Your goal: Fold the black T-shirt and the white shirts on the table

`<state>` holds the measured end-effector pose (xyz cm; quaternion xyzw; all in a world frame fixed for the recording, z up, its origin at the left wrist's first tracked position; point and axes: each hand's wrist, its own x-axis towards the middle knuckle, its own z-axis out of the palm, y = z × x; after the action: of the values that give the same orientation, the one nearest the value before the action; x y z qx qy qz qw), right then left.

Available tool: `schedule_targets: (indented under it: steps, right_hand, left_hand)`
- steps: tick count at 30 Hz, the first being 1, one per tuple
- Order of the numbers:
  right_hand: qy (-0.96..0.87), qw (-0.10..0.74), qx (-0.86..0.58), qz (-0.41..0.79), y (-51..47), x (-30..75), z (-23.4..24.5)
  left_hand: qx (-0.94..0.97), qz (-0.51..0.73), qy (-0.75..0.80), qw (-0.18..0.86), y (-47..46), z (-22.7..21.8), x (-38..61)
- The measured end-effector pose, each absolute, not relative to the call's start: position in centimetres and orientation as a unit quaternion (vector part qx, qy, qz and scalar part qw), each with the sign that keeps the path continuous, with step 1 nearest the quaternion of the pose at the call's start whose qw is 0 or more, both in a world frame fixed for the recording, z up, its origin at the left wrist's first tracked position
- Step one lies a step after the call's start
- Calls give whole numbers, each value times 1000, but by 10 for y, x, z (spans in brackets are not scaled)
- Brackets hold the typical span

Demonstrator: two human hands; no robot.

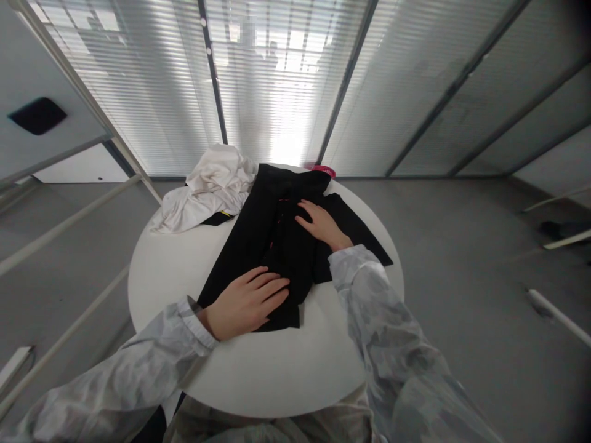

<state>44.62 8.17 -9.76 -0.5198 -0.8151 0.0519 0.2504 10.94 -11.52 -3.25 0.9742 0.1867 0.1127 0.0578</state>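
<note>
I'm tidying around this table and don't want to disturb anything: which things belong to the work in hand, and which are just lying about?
In hand:
- black garment, under the left hand and right hand
- round white table, supporting it

Apparently lying about:
- crumpled white cloth, far left
- black-and-yellow item, partly under the cloth
- pink item, partly hidden behind the garment

A garment [295,252] lies across the middle of the table [277,375], reaching toward the far edge, with the left hand [247,301] on its near part and the right hand [323,226] on it, farther off and to the right. A cloth [219,184] sits at the table's far left, beside the garment, and blinds [277,92] stand behind the table.
</note>
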Motion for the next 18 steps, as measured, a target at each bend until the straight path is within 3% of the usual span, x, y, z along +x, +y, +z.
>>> schedule_targets:
  steps: [18]
  right_hand:
    - [-817, 222, -531, 43, 77, 442, -91]
  left_hand:
    - [943, 200, 228, -137, -130, -32, 141]
